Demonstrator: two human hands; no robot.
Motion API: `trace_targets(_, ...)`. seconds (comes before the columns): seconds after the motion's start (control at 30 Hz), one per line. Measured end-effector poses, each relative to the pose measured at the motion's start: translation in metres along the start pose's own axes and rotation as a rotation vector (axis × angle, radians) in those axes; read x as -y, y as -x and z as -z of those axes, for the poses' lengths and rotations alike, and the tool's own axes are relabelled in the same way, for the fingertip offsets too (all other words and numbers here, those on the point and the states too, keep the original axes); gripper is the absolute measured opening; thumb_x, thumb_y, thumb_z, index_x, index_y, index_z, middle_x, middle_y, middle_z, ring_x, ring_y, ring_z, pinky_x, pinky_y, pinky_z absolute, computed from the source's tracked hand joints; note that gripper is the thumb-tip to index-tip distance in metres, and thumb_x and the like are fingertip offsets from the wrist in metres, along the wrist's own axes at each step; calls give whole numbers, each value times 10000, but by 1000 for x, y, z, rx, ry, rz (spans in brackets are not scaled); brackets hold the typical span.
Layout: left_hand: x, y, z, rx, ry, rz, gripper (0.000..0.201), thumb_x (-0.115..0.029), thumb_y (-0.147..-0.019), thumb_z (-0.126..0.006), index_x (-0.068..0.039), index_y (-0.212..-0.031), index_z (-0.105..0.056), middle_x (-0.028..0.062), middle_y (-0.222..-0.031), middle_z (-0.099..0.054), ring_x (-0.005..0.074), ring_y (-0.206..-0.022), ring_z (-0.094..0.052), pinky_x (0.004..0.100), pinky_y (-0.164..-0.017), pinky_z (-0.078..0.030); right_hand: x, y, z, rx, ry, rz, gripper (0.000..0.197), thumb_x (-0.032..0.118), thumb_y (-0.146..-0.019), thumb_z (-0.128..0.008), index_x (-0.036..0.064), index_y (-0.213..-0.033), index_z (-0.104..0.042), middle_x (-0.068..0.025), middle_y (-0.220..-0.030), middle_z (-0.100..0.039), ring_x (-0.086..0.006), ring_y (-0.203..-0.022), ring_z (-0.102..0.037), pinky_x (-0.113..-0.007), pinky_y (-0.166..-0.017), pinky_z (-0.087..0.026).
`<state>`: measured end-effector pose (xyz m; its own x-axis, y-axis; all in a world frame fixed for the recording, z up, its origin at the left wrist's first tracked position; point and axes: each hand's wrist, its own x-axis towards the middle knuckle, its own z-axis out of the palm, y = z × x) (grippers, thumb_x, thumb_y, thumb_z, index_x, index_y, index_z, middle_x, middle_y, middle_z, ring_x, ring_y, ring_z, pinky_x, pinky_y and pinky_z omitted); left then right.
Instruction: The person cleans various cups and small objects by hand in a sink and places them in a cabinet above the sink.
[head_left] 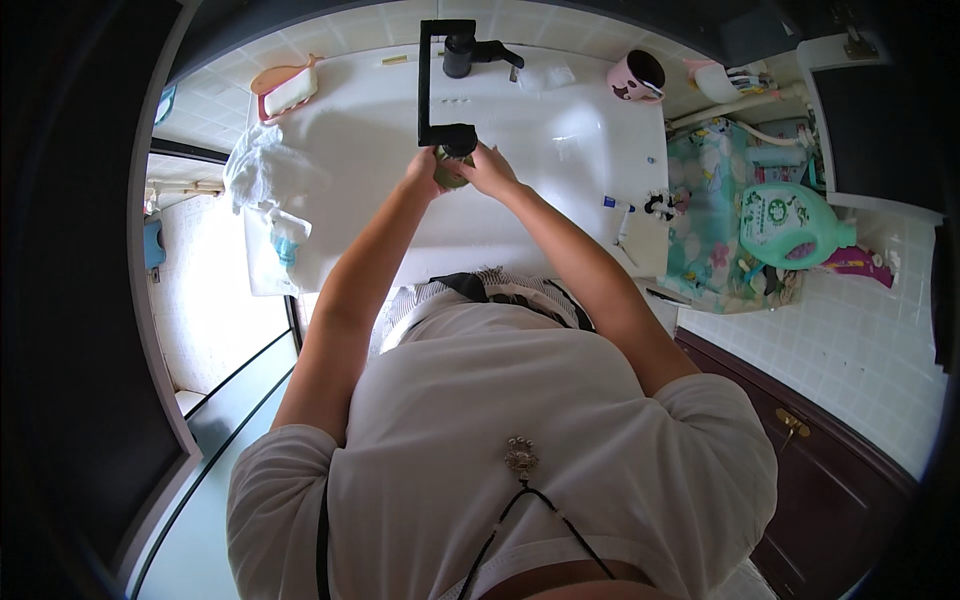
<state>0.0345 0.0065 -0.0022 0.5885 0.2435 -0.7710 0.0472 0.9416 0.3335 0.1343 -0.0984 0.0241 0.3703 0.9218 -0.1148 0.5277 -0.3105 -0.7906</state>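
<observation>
- Step in hand, as I judge it: rinsing a small item under the tap. Both hands meet at upper centre of the frame, over the white sink [560,150].
- The left hand [425,172] is curled around a small greenish object [447,172], which sits right below the tap's spout; only a sliver shows, so its kind cannot be told.
- The right hand [490,168] is closed against the same object from the other side, fingers bent over it.
- Next move, by my guess: it calls for a firm two-handed hold, since a wet, smooth thing over a slick basin may slip.
- The tap [445,75] is matte black, angular, a squared pipe with a round head.
- The sink looks glossy and smooth, with rounded corners.
- Upper left: a pink soap dish [285,88] and a crumpled white cloth [255,165].
- Upper right: a pink cup [637,76], hard and rounded.
- Right: a green jug [790,225] of shiny plastic, resting on a floral-printed bag [710,200].
- Pale tiles line the wall [860,330].
</observation>
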Motion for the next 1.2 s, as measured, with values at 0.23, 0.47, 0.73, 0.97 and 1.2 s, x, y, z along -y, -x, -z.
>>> trace_targets(0.23,-2,5,-8,-107,21,128,490,-465,-903,-317,-79,-1161,-477,115,-1140,-540,278,-1013,-563,480,-852,-468,-15,-8,15,156,126,29,554,260,-844,-525,-8,-1276,-305,-243,-1095,-536,-375,-963,-539,-416,-788,-450)
trace_targets(0.47,2,26,4,-128,-7,166,430,-429,-888,-356,-115,-1148,-491,118,-1108,-552,291,-988,-566,484,-825,-477,-48,-6,10,421,-349,134,493,291,-814,-636,22,-1190,-464,-71,-1136,-551,-136,-1038,-486,-290,-897,-388)
trace_targets(0.73,11,29,12,-98,133,105,457,-444,-884,-355,-91,-1141,-491,129,-1100,-552,291,-991,-564,478,-823,-486,-14,6,-12,37,-136,-19,402,450,-817,-542,83,-964,-615,-155,-862,-632,-328,-806,-602,-399,-683,-467)
trace_targets(0.97,19,26,0,-217,-14,-27,426,-427,-891,-378,-107,-1166,-443,120,-1118,-529,281,-963,-578,462,-768,-513,17,17,-3,-111,20,-124,429,487,-788,-548,78,-897,-617,-147,-800,-629,-347,-732,-599,-429,-614,-464)
trace_targets(1.2,22,27,-19,-297,-245,-270,360,-326,-881,-475,-176,-1190,-367,100,-1095,-512,270,-911,-586,436,-638,-533,17,13,-4,-206,0,-20,572,505,-796,-531,14,-1089,-519,-165,-900,-625,-358,-824,-595,-408,-698,-478)
